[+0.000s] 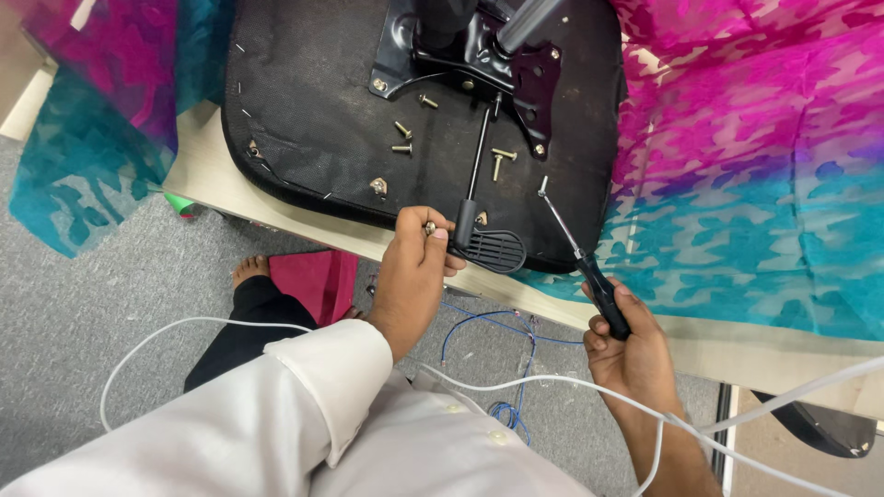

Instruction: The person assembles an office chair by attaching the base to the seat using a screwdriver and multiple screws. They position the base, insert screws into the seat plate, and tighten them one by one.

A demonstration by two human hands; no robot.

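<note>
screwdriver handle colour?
Black handle on the thin metal-shaft screwdriver in the right hand; head view.

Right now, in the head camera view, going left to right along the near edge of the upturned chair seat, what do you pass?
Left hand pinching a bolt → black lever paddle → screwdriver held in the right hand → pink and teal cloth.

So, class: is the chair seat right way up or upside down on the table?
Upside down: the seat shows its black underside, with the metal mounting plate and loose screws facing up.
</note>
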